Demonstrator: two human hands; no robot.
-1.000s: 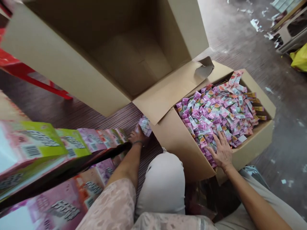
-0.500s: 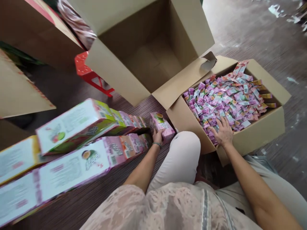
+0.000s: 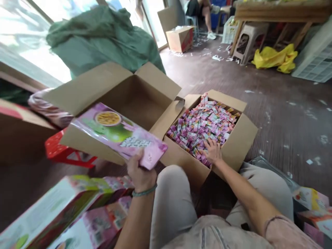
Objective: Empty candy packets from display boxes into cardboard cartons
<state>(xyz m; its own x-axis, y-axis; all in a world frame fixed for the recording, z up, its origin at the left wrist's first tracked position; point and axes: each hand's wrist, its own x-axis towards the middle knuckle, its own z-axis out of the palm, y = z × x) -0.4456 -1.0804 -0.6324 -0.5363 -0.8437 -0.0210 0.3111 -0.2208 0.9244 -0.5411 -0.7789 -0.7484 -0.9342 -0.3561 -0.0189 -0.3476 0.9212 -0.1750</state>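
Observation:
My left hand (image 3: 141,174) grips one end of a purple box (image 3: 111,129) printed with a passion fruit, held up and tilted in front of the large open carton (image 3: 127,98). On a heap of small pink and purple sachets (image 3: 204,124) rests my right hand (image 3: 213,151), its fingers spread at the near side. The sachets fill a lower open carton (image 3: 232,145) in front of my knees. Below my left arm, rows of similar fruit-printed boxes (image 3: 95,221) stand on the floor, partly out of view.
A red plastic stool (image 3: 58,147) is left of the large carton. Behind it sits a green cloth-covered pile (image 3: 109,41). Farther off are a wooden table (image 3: 280,12), a beige stool (image 3: 251,38), a yellow bag (image 3: 276,57) and a seated person's leg (image 3: 206,17). Paper scraps litter the floor.
My left hand has lifted the purple box from the floor beside the row of boxes. The view has tilted up toward the room. My right hand stays on the sachets.

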